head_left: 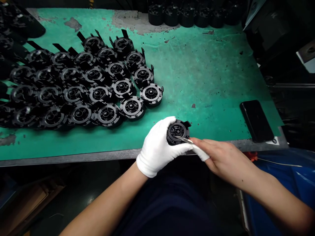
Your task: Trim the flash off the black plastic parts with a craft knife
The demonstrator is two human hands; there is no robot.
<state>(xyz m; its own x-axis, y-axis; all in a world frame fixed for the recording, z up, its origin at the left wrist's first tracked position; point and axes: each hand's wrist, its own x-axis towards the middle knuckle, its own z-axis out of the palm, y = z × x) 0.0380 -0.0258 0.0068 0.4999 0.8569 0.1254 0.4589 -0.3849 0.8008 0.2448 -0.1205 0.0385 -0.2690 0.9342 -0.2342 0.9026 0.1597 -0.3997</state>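
My left hand (pixel 158 144), in a white glove, is wrapped round a round black plastic housing (pixel 177 128) at the table's front edge. The housing's face, with rings and small holes, points up, and a tab sticks out at its upper right. From the right comes my right hand (pixel 218 152), bare but for a white covering about the thumb. Its fingers are closed on a slim pointed metal blade (pixel 184 139), whose tip lies over the face of the housing. The blade's handle is hidden in the fingers.
Many similar black housings (pixel 108 113) stand in rows on the green table mat (pixel 197 72) at the left. More dark cylinders (pixel 172 14) line the back edge. A black phone (pixel 257 120) lies at the right, above a blue plastic sheet (pixel 287 170).
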